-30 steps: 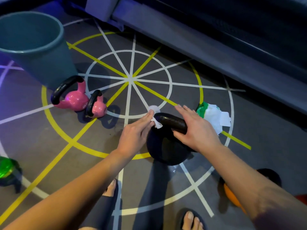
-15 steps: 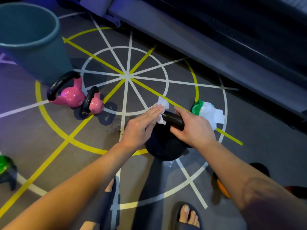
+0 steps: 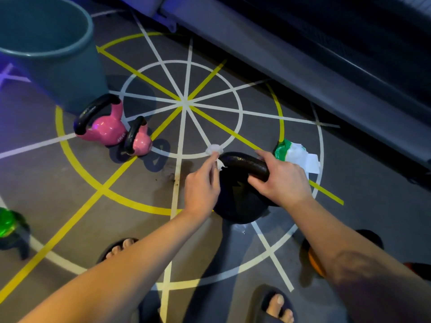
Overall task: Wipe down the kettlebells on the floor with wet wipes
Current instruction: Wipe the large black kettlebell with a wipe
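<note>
- Black round iron kettlebell [image 3: 238,206] sits on grey floor [image 3: 58,206], centre, just beyond the feet [image 3: 277,304].
- Right hand [image 3: 282,183] wraps its handle [image 3: 242,163]; left hand [image 3: 203,185] pinches crumpled white wet wipe [image 3: 215,150] at the handle's left end.
- Best: wrap wipe round bar, draw rightward, shift grip clear.

Both arms are bare: the left forearm [image 3: 116,283] fills the frame towards 7 o'clock, the right forearm [image 3: 349,252] towards 4 o'clock. The left hand [image 3: 203,190] and right hand [image 3: 282,183] are bare too. At 5 o'clock the right foot wears a dark open-toed sandal [image 3: 263,299] with a broad strap. At 7 o'clock a matching dark left sandal [image 3: 109,249] shows toes above the left forearm, which hides the rest.
</note>
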`<state>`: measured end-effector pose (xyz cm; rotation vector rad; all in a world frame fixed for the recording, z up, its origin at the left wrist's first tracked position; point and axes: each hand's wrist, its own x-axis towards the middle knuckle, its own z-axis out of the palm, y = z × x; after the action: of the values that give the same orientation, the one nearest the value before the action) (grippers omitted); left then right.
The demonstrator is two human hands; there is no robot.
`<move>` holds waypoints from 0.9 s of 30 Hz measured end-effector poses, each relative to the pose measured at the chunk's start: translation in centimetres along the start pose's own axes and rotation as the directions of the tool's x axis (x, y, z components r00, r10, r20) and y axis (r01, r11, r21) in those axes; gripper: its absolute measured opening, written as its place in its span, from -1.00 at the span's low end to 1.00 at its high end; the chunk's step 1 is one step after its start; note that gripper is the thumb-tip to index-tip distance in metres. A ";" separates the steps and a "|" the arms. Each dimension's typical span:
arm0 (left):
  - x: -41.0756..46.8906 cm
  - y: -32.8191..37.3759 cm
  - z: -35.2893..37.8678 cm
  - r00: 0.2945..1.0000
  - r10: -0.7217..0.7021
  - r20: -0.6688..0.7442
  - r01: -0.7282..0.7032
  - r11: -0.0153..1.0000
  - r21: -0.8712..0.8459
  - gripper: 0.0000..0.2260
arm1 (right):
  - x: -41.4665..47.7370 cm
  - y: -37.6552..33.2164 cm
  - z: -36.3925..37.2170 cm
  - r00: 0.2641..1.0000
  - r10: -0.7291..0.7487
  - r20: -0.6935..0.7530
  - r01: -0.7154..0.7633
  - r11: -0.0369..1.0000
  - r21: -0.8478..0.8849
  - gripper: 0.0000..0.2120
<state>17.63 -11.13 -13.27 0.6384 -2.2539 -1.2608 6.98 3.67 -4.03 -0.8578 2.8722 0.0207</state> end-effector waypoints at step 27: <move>-0.1 0.5 -0.5 0.967 -0.256 -0.016 0.240 0.924 -0.298 -0.73 | -0.6 -0.7 -0.8 0.999 0.031 0.006 -0.031 0.999 0.022 -0.39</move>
<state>17.90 -11.15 -12.62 0.8510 -1.9301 -1.6400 7.81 3.35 -3.13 -0.8074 2.8745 -0.0053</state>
